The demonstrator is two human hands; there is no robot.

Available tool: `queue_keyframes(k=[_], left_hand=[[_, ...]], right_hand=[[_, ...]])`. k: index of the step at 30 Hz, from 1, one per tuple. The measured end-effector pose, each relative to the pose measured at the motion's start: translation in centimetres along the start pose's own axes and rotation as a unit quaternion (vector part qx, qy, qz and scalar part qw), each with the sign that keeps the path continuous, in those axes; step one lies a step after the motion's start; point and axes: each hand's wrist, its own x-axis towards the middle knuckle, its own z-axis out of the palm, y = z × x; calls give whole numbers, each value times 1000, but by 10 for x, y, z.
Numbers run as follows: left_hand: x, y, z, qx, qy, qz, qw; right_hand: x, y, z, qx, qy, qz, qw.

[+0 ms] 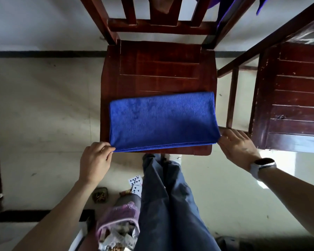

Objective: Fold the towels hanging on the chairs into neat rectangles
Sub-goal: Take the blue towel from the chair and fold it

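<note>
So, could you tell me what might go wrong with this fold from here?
1. The blue towel lies at the near edge of the chair seat; pulled any nearer, it could slide onto the floor.
2. The left hand and right hand grip only the near corners, so the stacked layers may shift and skew the rectangle.

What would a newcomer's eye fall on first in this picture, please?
The blue towel, folded into a rectangle on the front of the chair seat. The left hand and right hand each pinch a near corner. More blue cloth hangs at the chair's back, top right.
</note>
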Motion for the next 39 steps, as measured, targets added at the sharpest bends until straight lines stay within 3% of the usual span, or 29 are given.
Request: queue_keyframes(k=[8,13,17,21,30,34,36,39], left_hand=[[-11,5,15,54,-17,19,998],[-9,10,20,87,-95,17,991],[-1,20,12,57,-104,12,993],[13,48,18,33,-94,53,994],[26,72,36,5,-161,95,982],[43,71,32,-33,-93,61,993],[60,72,38,-9,-46,14,999],[90,76,53,15,-36,-50,998]], right_hand=[[-6,-1,21,-52,-1,7,999],[-8,-10,26,-77,-91,51,992],[-3,-23,16,-41,-37,59,997],[17,-60,21,10,-3,-16,1000],[41,-94,44,53,-70,-94,992],[60,-86,36,83,-12,-78,993],[82,-88,36,34,26,-37,998],[116,-97,44,-26,10,14,1000]])
